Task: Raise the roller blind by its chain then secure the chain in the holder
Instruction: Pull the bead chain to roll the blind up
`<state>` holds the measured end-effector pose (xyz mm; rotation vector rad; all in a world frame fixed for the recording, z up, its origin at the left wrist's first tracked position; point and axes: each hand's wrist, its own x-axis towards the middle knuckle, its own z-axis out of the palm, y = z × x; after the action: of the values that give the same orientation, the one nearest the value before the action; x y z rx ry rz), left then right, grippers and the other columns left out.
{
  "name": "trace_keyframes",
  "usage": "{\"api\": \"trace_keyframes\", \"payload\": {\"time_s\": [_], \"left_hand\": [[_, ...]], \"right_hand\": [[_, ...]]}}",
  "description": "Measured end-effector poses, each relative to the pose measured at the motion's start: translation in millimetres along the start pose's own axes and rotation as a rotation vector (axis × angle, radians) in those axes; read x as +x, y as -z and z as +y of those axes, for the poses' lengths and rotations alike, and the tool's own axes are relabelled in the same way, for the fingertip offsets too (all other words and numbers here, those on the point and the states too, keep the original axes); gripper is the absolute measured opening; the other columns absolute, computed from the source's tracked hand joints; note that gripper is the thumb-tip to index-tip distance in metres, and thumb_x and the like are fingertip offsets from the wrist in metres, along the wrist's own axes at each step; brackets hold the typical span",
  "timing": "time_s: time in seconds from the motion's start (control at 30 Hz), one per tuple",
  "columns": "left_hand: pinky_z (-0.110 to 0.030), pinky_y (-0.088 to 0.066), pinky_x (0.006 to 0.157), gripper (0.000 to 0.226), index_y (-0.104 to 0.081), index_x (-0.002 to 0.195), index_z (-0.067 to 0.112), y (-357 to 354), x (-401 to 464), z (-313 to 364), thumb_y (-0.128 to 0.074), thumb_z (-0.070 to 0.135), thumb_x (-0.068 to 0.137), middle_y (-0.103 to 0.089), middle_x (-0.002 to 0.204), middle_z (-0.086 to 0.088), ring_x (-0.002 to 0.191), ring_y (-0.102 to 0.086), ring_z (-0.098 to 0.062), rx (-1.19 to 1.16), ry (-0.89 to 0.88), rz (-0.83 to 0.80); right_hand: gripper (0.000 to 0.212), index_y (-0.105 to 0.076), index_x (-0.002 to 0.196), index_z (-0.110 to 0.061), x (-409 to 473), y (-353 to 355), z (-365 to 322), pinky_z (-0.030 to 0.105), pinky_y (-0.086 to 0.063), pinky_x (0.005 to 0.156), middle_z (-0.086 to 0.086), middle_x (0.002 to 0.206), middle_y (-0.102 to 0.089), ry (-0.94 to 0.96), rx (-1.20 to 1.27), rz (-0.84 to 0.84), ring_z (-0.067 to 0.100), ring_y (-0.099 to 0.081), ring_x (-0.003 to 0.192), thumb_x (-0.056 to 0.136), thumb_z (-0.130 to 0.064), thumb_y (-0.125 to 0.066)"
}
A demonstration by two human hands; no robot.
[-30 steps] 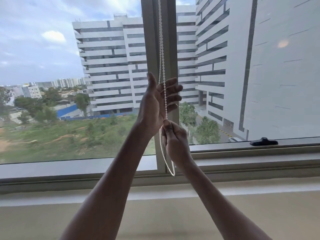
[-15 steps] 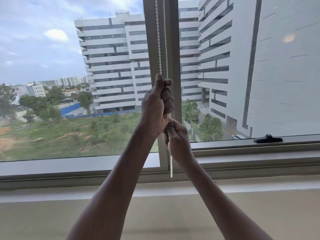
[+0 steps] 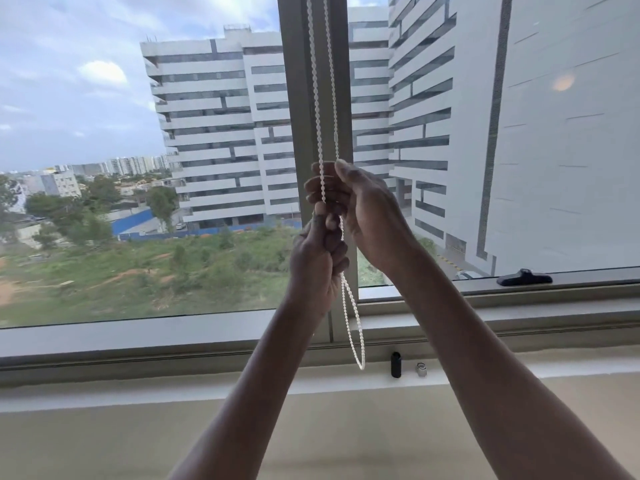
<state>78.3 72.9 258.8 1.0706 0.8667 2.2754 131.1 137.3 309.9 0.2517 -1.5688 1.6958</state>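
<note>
A person is working a white beaded chain (image 3: 327,98) at a high window, both hands raised in front of the grey metal mullion (image 3: 294,98). The chain is hanging in two strands down the mullion from twelve o'clock, passing through the hands at centre frame and ending in a slack loop (image 3: 356,341) dangling toward six o'clock, just above the sill (image 3: 138,344).

The right hand (image 3: 370,216) is sitting uppermost, its grip curling around the strands, thumb tip pressing where the beads enter the palm. The left hand (image 3: 318,265) is sitting directly beneath at seven o'clock, touching the right, its grip closing into a fist on the chain with the thumb pointing up. Stacking the hands this way is likely letting one hold tension while the other reaches for a fresh pull.

The chain is reading as small moulded plastic beads, smooth and evenly spaced, with a longer connector piece (image 3: 335,136) on the right strand above the hands.

No blind fabric is showing against the glass, so raising appears well advanced. On the sill at five o'clock a short black cylinder (image 3: 396,364) and a small silvery cylinder (image 3: 421,369) are standing; whether either serves as the holder cannot be told. A black window handle (image 3: 524,278) is lying on the frame at three o'clock.
</note>
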Motion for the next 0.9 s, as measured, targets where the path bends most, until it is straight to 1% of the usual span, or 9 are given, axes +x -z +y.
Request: {"api": "trace_keyframes", "payload": {"time_s": [0.07,0.13,0.2,0.27,0.33,0.5,0.73,0.83,0.9], "left_hand": [[-0.018,-0.01,0.034,0.047,-0.05,0.06,0.024,5,-9,-16,-0.037,0.032,0.105,-0.028,0.04,0.014,0.032,-0.018,0.001,-0.034,0.035,0.007],[-0.018,-0.011,0.033,0.054,-0.054,0.054,0.024,8,-13,-25,-0.037,0.029,0.105,-0.028,0.04,0.015,0.031,-0.019,0.002,-0.064,0.043,-0.006],[-0.017,-0.012,0.032,0.056,-0.054,0.051,0.025,10,-13,-28,-0.037,0.029,0.105,-0.028,0.039,0.015,0.031,-0.019,0.002,-0.048,0.034,-0.009],[-0.015,-0.015,0.032,0.055,-0.05,0.05,0.025,13,-13,-29,-0.039,0.03,0.103,-0.028,0.039,0.015,0.032,-0.019,0.002,-0.01,0.012,-0.004],[-0.015,-0.018,0.032,0.055,-0.047,0.049,0.026,17,-11,-30,-0.04,0.031,0.103,-0.029,0.04,0.016,0.033,-0.019,0.002,0.03,-0.014,-0.008],[-0.013,-0.021,0.033,0.055,-0.047,0.05,0.027,25,-8,-30,-0.037,0.029,0.104,-0.031,0.041,0.017,0.034,-0.022,0.003,0.105,-0.05,-0.023],[-0.015,-0.022,0.036,0.06,-0.051,0.051,0.027,27,-2,-28,-0.031,0.024,0.107,-0.033,0.044,0.014,0.037,-0.023,0.0,0.235,-0.046,-0.07],[-0.017,-0.022,0.038,0.067,-0.057,0.051,0.026,27,5,-19,-0.024,0.038,0.107,-0.034,0.045,0.014,0.038,-0.024,-0.002,0.297,0.026,-0.079],[-0.019,-0.028,0.043,0.07,-0.06,0.055,0.026,27,13,-11,-0.017,0.05,0.105,-0.041,0.048,0.01,0.042,-0.033,-0.005,0.4,0.048,-0.059]], "right_hand": [[0.037,-0.064,0.107,-0.002,6,-8,-7,0.031,-0.048,0.067,0.013,0.084,-0.07,-0.049,0.05,-0.017,0.023,-0.063,0.072,0.105,-0.026,-0.035],[0.039,-0.066,0.102,-0.004,8,-12,-5,0.03,-0.044,0.059,0.008,0.074,-0.068,-0.103,0.071,0.009,0.02,-0.057,0.061,0.105,-0.029,-0.035],[0.04,-0.068,0.097,-0.006,8,-14,-1,0.026,-0.032,0.049,0.001,0.062,-0.059,-0.137,0.115,0.052,0.013,-0.043,0.049,0.105,-0.03,-0.037],[0.038,-0.068,0.092,-0.007,8,-14,3,0.025,-0.019,0.043,-0.004,0.053,-0.042,-0.138,0.157,0.08,0.008,-0.028,0.042,0.104,-0.03,-0.041],[0.037,-0.067,0.088,-0.008,7,-16,6,0.025,-0.013,0.04,-0.006,0.05,-0.032,-0.106,0.188,0.084,0.007,-0.021,0.039,0.103,-0.03,-0.043],[0.038,-0.057,0.078,-0.011,7,-21,11,0.014,-0.017,0.036,-0.008,0.043,-0.031,-0.041,0.201,0.032,0.005,-0.02,0.032,0.106,-0.028,-0.038],[0.039,-0.05,0.067,-0.017,11,-16,18,0.017,-0.016,0.035,-0.007,0.043,-0.033,0.084,0.069,0.118,0.008,-0.021,0.033,0.104,-0.023,-0.04],[0.04,-0.049,0.065,-0.017,12,-10,19,0.017,-0.02,0.037,-0.006,0.043,-0.033,0.141,-0.026,0.159,0.007,-0.024,0.035,0.103,-0.022,-0.041],[0.038,-0.049,0.065,-0.016,13,-8,19,0.016,-0.021,0.038,-0.007,0.043,-0.032,0.185,-0.069,0.175,0.006,-0.024,0.035,0.102,-0.023,-0.041]]}}
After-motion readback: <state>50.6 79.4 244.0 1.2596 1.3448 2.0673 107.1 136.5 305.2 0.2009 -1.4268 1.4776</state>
